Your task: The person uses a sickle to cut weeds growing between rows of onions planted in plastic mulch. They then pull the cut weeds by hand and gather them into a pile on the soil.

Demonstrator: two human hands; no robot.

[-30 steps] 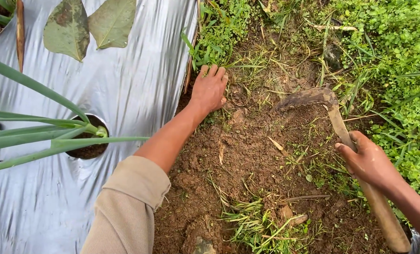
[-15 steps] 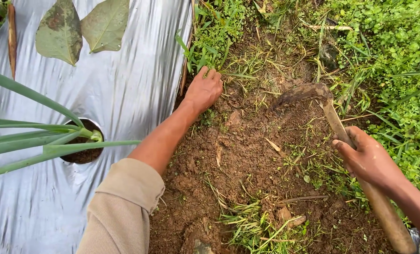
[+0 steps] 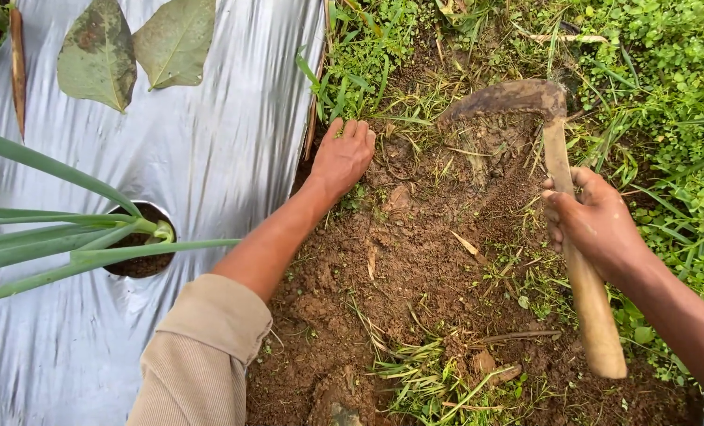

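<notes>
My right hand (image 3: pixel 596 225) grips the wooden handle of a small hand hoe (image 3: pixel 561 158). Its curved, soil-caked blade (image 3: pixel 498 99) is raised over the scraped soil near the grass at the top. My left hand (image 3: pixel 342 154) lies flat, fingers together, on the soil at the edge of the silver plastic mulch (image 3: pixel 210 150), beside a clump of green weeds (image 3: pixel 360 67). It holds nothing that I can see. A beige sleeve covers my left forearm.
A leek-like plant (image 3: pixel 68 237) with long green leaves grows from a round hole (image 3: pixel 140 260) in the mulch. Two large fallen leaves (image 3: pixel 131 47) lie on the plastic. Cut grass (image 3: pixel 423 371) lies on the bare brown soil; dense weeds (image 3: pixel 667 95) fill the right.
My right hand has lifted the hoe up and forward, so the blade now hangs nearer the top grass. My left hand has stayed at the mulch edge.
</notes>
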